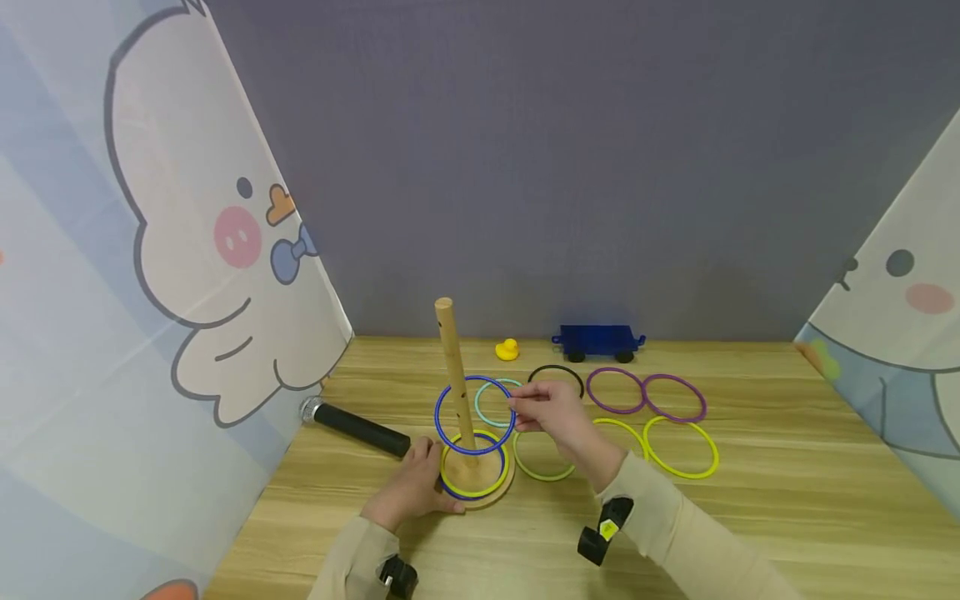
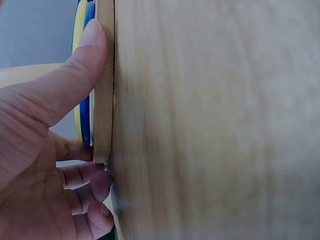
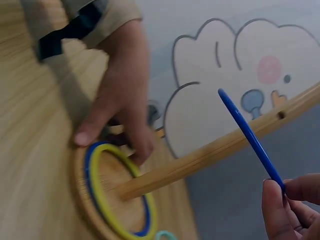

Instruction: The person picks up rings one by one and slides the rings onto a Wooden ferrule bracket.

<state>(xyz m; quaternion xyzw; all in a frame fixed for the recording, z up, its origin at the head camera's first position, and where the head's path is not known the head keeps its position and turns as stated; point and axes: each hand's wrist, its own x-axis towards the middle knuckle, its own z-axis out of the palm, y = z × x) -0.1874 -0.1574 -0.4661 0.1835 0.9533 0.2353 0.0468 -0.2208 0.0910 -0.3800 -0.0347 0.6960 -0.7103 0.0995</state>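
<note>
A wooden ring-toss stand [image 1: 453, 350] has an upright pole on a round base. My left hand [image 1: 416, 483] grips the base's rim at its near left, the thumb against the edge in the left wrist view. My right hand [image 1: 551, 412] pinches a blue ring [image 3: 251, 139] between thumb and fingers; the ring appears to be around the pole, above the base. Around the pole's foot lie a yellow ring [image 1: 507, 464] and, beneath it, another blue ring [image 3: 87, 172].
Right of the stand lie several rings: purple [image 1: 705, 404], yellow [image 1: 717, 458], black [image 1: 557, 366], light green [image 1: 546, 480] and teal [image 1: 477, 405]. A microphone [image 1: 360, 427] lies at the left. A toy duck [image 1: 507, 350] and a blue wagon [image 1: 597, 340] stand near the back wall.
</note>
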